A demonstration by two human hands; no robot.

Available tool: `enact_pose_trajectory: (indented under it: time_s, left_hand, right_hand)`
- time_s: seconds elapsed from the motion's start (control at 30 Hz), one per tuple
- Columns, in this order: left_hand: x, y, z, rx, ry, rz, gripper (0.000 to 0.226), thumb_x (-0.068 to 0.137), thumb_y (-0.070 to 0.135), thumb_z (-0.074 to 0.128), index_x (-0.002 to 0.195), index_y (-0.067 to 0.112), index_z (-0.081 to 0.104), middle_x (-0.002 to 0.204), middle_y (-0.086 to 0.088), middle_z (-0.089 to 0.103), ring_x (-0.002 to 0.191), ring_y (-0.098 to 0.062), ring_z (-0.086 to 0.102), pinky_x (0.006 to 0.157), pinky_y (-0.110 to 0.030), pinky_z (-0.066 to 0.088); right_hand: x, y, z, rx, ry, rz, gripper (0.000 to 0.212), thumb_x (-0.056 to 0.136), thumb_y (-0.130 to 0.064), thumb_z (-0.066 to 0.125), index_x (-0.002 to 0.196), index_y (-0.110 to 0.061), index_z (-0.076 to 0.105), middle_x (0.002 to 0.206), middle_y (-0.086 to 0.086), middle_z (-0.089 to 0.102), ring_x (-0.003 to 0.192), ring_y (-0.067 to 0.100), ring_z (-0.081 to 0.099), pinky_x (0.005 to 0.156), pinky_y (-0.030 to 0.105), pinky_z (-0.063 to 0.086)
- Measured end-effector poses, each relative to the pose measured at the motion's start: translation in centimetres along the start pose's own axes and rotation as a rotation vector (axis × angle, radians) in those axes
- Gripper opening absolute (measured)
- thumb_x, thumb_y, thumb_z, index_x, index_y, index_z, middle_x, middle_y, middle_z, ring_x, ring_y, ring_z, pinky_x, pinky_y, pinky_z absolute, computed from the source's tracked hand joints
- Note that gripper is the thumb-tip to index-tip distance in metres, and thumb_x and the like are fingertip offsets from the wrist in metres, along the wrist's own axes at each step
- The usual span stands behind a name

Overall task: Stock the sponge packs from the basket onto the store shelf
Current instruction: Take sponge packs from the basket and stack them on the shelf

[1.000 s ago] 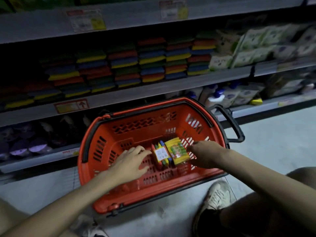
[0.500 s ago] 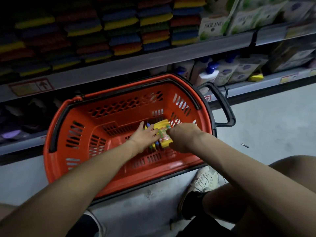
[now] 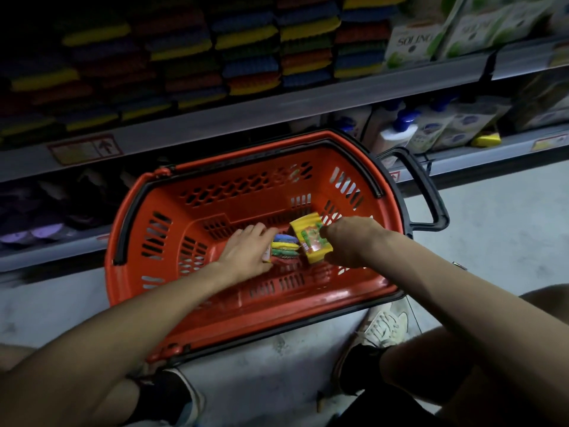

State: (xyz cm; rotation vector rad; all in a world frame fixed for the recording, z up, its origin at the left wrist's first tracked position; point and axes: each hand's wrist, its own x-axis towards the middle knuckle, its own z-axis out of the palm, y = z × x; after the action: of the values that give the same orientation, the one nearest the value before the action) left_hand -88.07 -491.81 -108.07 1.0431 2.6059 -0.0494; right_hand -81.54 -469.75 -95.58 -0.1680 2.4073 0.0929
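Sponge packs, two of them, lie in the bottom of the slotted orange plastic basket [image 3: 172, 241]. The multicoloured pack [image 3: 284, 248], ribbed and glossy in its wrap, is gripped by the left hand [image 3: 246, 252]; the rectangular yellow pack [image 3: 311, 238] is clasped by the right hand [image 3: 351, 241]. Since half a second ago the yellow pack has been tilted up, and stacked sponges fill the grey shelf [image 3: 277, 103] behind.

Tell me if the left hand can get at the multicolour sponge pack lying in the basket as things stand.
Probably yes. The left hand already lies against the multicolour sponge pack on the floor of the open basket. Nothing covers the pack. The right hand is on the yellow pack beside it, not across it.
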Motion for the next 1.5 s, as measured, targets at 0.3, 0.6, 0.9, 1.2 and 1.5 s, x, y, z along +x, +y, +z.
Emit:
enact_pose_trajectory:
  time_s: [0.3, 0.6, 0.9, 1.2, 1.5]
  left_hand:
    - [-4.8, 1.2, -6.1, -1.467, 0.194, -0.491, 0.041, 0.084, 0.026, 0.081, 0.118, 0.013, 0.062, 0.113, -0.007, 0.073, 0.097, -0.015, 0.068, 0.077, -0.025, 0.053]
    - [-9.6, 2.4, -9.9, -1.992, 0.252, -0.436, 0.068, 0.070, 0.021, 0.088, 0.130, 0.019, 0.058, 0.126, -0.013, 0.072, 0.110, -0.023, 0.072, 0.091, -0.046, 0.061]
    - [-13.2, 1.6, -12.4, -2.023, 0.096, -0.210, 0.068, 0.070, 0.056, 0.085, 0.129, 0.025, 0.070, 0.134, -0.012, 0.068, 0.126, -0.031, 0.063, 0.105, -0.053, 0.049]
    - [-13.4, 3.4, -13.6, -2.184, 0.197, -0.108, 0.082, 0.066, 0.038, 0.093, 0.138, 0.016, 0.060, 0.135, -0.016, 0.067, 0.123, -0.032, 0.065, 0.095, -0.042, 0.058]
    - [-9.9, 6.0, -13.6, -1.966, 0.280, -0.254, 0.041, 0.089, 0.039, 0.065, 0.126, 0.022, 0.067, 0.125, -0.006, 0.073, 0.112, -0.022, 0.071, 0.089, -0.037, 0.056]
  right_hand:
    - [-0.2, -0.3, -1.5, 0.546, 0.105, -0.062, 0.083, 0.089, -0.043, 0.076, 0.156, -0.018, 0.034, 0.150, 0.006, 0.054, 0.135, 0.026, 0.053, 0.102, 0.024, 0.040]
    - [-2.4, -1.9, -3.0, 1.342, 0.098, -0.082, 0.079, 0.075, -0.033, 0.090, 0.140, -0.023, 0.046, 0.120, 0.006, 0.069, 0.102, 0.028, 0.074, 0.091, 0.047, 0.061]
    - [-5.2, -2.3, -3.7, 1.590, 0.226, -0.222, 0.079, 0.070, -0.016, 0.087, 0.140, -0.027, 0.052, 0.124, 0.011, 0.068, 0.107, 0.025, 0.074, 0.099, 0.047, 0.058]
    - [-6.8, -5.6, -2.3, 1.513, 0.525, -0.247, 0.042, 0.097, -0.072, 0.039, 0.139, -0.072, 0.035, 0.143, -0.005, 0.042, 0.128, 0.011, 0.053, 0.112, 0.045, 0.045]
    - [-8.4, -1.8, -4.3, 1.391, 0.650, -0.247, 0.057, 0.104, -0.044, 0.052, 0.155, -0.054, 0.028, 0.145, -0.005, 0.058, 0.116, 0.012, 0.069, 0.099, 0.038, 0.058]
